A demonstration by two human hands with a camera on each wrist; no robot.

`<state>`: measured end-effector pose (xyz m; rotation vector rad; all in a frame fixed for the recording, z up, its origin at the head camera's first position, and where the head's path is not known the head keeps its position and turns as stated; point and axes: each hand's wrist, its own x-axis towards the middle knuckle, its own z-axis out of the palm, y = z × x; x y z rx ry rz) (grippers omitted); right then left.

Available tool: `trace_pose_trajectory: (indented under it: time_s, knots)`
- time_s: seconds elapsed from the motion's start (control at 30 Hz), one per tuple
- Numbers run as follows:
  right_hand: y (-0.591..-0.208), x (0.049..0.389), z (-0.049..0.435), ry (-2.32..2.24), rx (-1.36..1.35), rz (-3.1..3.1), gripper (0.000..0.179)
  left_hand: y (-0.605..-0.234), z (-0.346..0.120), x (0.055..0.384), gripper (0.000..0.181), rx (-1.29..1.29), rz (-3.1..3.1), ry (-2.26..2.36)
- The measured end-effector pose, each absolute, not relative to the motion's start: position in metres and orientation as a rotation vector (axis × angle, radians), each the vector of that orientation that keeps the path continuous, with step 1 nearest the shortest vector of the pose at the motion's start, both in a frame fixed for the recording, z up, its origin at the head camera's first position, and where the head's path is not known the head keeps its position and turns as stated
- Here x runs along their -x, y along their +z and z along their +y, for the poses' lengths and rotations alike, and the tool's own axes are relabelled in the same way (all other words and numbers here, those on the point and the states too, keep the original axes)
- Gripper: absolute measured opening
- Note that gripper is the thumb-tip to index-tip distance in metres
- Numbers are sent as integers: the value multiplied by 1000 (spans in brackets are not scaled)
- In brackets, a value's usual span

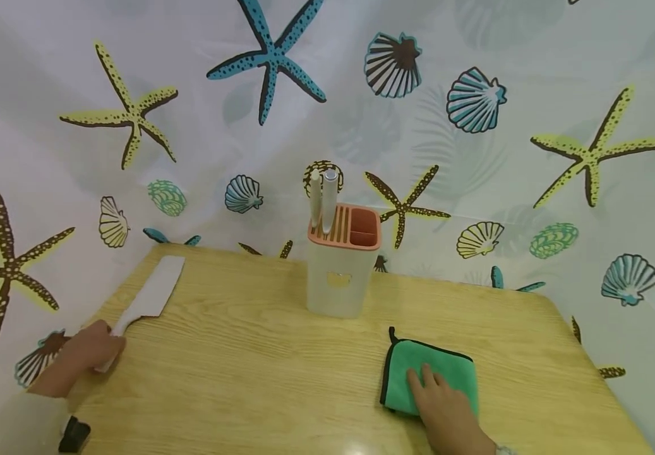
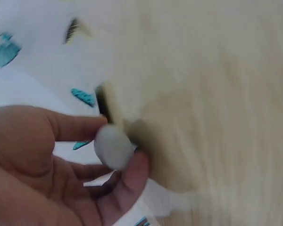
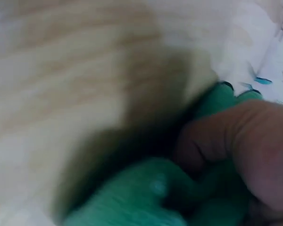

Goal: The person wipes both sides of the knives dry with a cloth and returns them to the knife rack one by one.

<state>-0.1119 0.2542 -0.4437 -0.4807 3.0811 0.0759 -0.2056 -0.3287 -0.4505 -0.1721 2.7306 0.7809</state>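
At the left edge of the table my left hand (image 1: 90,349) grips the handle of a white cleaver (image 1: 156,287), whose broad blade points toward the back. Seen in the left wrist view, the thumb and fingers close round the handle's rounded pale end (image 2: 114,147). On the right, a folded green cloth (image 1: 459,373) with black edging and a small black loop lies under my right hand (image 1: 446,411). Its fingers lie over the cloth's top, while the right wrist view has the thumb (image 3: 212,136) pressed into the bunched cloth (image 3: 132,197). The other right fingers are mostly hidden there.
A white knife block (image 1: 335,284) with a salmon-coloured slotted top stands at the table's back middle. Two pale-handled utensils (image 1: 330,199) are upright in its slots. Behind the wooden table (image 1: 236,354) hangs a curtain (image 1: 350,139) printed with starfish and shells.
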Motion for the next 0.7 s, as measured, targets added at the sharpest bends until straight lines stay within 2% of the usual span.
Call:
trace_pose_trajectory:
  time_s: [0.1, 0.27, 0.47, 0.6, 0.7]
  knots:
    - [-450, 112, 251, 197, 524, 3198, 51, -445, -329, 208, 51, 179, 2499, 1101]
    - [-457, 115, 248, 339, 539, 3243, 42, -444, -333, 207, 42, 112, 2173, 1431]
    - [-444, 132, 254, 6, 385, 3138, 39, -448, -333, 206, 34, -159, 1594, 1788]
    - [-432, 142, 267, -214, 333, 3153, 39, -449, -323, 205, 44, -319, 1168, 1946]
    - [-420, 146, 279, -527, 223, 3068, 32, -448, -310, 201, 48, -395, 1090, 2004]
